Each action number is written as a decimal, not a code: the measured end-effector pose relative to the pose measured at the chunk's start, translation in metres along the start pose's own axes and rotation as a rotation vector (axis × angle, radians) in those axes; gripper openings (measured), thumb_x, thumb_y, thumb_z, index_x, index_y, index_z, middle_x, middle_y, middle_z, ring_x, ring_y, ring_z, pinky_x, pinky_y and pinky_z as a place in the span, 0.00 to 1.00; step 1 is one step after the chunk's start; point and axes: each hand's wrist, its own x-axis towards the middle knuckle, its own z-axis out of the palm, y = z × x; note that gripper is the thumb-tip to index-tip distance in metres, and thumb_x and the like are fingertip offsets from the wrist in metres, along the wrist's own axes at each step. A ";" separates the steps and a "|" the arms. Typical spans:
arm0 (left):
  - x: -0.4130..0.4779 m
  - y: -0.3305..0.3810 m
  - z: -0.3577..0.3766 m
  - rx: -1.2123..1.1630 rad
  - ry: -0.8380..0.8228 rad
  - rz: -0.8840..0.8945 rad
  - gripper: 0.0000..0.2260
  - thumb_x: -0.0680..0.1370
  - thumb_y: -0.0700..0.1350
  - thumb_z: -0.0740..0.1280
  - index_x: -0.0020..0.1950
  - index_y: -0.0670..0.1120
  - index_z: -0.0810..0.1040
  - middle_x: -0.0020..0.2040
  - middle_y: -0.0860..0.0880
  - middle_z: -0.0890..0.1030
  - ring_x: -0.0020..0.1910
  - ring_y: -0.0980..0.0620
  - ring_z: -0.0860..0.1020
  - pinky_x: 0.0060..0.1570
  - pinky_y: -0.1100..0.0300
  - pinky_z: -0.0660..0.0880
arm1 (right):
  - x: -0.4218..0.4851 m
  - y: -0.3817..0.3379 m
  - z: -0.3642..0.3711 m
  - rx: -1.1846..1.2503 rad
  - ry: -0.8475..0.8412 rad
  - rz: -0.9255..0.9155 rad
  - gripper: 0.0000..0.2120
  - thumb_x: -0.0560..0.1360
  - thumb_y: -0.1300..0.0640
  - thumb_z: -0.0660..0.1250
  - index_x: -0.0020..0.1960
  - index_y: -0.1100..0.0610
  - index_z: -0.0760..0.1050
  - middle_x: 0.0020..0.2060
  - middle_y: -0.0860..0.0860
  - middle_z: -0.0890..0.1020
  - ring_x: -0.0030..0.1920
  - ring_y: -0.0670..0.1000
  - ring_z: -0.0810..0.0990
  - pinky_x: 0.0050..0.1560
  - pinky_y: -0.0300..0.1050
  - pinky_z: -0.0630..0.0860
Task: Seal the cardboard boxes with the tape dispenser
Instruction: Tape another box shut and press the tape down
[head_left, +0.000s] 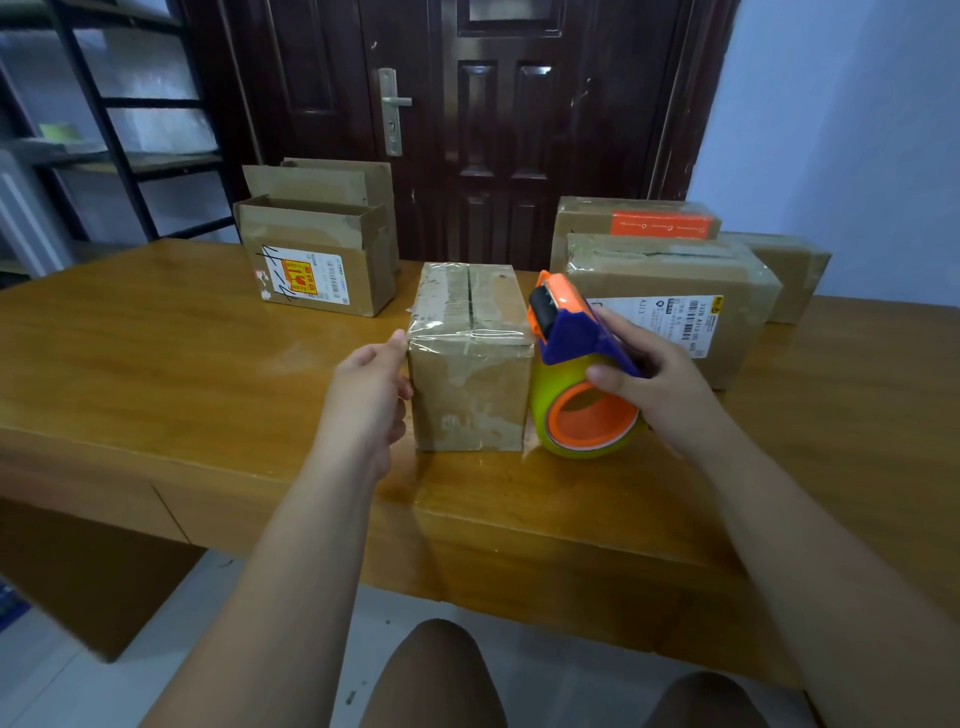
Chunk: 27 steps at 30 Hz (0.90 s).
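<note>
Your left hand (366, 395) lies against the left side of the small cardboard box (470, 358) on the counter (156, 364), grip loose, thumb touching its top edge. Just right of the box, your right hand (660, 384) has its grip curled round the tape dispenser (576, 364), roll resting on the counter.

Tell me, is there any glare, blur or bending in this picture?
Head view throughout: soft glare patches on the glossy table left of the small box; wide-angle bending bows the table's edges and leans the shelf rack; the tape dispenser at centre is fairly sharp, the corners smeared.
</note>
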 end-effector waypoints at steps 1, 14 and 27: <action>-0.001 -0.001 0.002 0.014 0.009 0.031 0.11 0.80 0.53 0.62 0.41 0.51 0.75 0.25 0.56 0.70 0.22 0.58 0.63 0.21 0.64 0.61 | 0.000 -0.001 0.001 -0.003 0.003 -0.001 0.35 0.62 0.40 0.73 0.67 0.40 0.69 0.64 0.45 0.76 0.64 0.44 0.74 0.55 0.39 0.75; -0.019 -0.027 -0.002 0.172 0.274 0.624 0.19 0.78 0.36 0.62 0.60 0.59 0.68 0.64 0.53 0.73 0.49 0.71 0.75 0.43 0.75 0.72 | -0.006 0.000 0.024 0.110 0.116 -0.011 0.24 0.68 0.51 0.72 0.63 0.42 0.74 0.55 0.38 0.81 0.57 0.38 0.78 0.49 0.29 0.74; -0.017 -0.021 -0.012 0.333 0.029 0.442 0.22 0.78 0.32 0.58 0.69 0.50 0.71 0.73 0.51 0.60 0.63 0.58 0.70 0.67 0.57 0.68 | -0.005 -0.005 0.026 0.093 0.107 0.009 0.29 0.65 0.46 0.74 0.65 0.42 0.72 0.59 0.42 0.80 0.60 0.43 0.77 0.49 0.32 0.75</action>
